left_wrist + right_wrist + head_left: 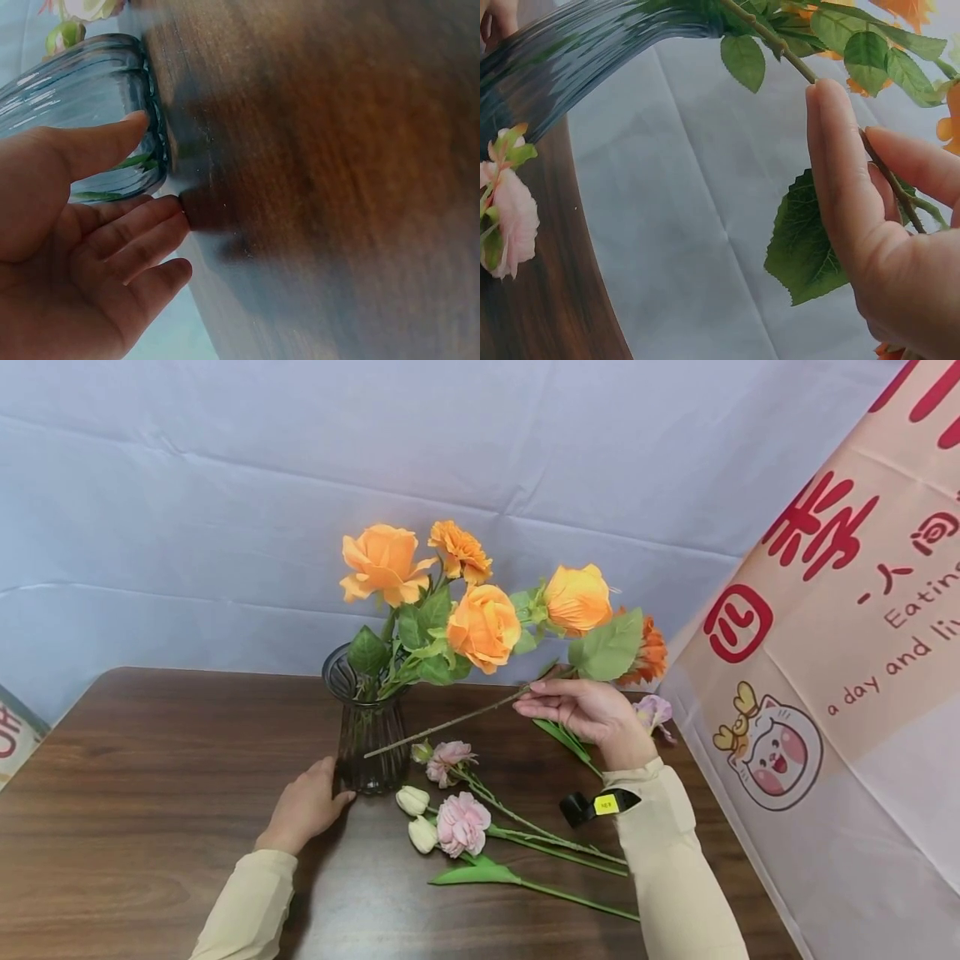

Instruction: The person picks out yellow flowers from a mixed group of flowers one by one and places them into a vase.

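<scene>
My right hand (581, 706) pinches a thin brown-green flower stem (450, 722), thumb against straight fingers. The stem's bare lower end points left, in front of the vase. A serrated green leaf (810, 244) shows behind that hand; which bloom the stem bears I cannot tell. Beside it are a yellow-orange rose (577, 600) and a darker orange flower (651, 652). My left hand (307, 806) holds the ribbed glass vase (367, 735) low at its base, thumb on the near side. Orange roses (386, 562) and a ruffled orange flower (459, 550) stand in the vase.
On the dark wooden table (187, 760) lie pink flowers (462, 823), white tulips (422, 835) and long green stems, right of the vase. A purple flower (654, 710) lies farther right. A pale cloth (262, 527) hangs behind, and a printed banner (825, 652) stands at right.
</scene>
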{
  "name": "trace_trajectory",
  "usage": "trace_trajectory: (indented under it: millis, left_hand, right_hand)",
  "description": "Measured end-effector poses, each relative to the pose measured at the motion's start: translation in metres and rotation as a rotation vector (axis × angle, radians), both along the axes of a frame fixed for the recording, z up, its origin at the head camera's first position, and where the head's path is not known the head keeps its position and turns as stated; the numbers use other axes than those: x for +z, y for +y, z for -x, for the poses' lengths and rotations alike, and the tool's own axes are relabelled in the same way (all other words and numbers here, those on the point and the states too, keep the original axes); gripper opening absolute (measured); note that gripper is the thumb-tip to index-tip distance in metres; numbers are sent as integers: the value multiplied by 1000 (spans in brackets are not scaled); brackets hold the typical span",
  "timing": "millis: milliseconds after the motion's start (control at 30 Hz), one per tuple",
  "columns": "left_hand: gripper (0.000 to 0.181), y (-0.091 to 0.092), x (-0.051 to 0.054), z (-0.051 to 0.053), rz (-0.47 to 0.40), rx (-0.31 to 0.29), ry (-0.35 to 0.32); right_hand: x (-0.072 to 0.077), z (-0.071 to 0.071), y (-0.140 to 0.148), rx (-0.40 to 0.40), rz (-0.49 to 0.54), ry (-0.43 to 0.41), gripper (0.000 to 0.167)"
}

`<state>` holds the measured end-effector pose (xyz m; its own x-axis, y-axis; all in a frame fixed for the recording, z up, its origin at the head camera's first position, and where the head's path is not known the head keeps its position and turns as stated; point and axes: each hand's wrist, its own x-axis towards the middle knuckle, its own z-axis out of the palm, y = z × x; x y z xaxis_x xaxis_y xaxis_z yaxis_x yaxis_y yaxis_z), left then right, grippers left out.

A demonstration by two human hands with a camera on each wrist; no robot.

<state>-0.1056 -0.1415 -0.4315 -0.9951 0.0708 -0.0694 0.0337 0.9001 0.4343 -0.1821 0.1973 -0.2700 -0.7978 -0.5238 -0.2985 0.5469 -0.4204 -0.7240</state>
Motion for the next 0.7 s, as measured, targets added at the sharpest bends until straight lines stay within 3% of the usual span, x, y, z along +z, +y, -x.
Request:
trace_trajectory:
  millis: [167, 433, 700]
  left_hand:
    - [61, 0, 0, 0, 1, 3, 1]
    - [61, 0, -1, 1, 0, 6, -6]
    - [62, 0, 0, 1, -1, -2, -6]
  right_hand:
    - [2, 3, -3, -7, 24, -28, 29]
    - [3, 7, -2, 47, 88, -37, 31]
    - [5, 12, -3, 47, 91, -49, 29]
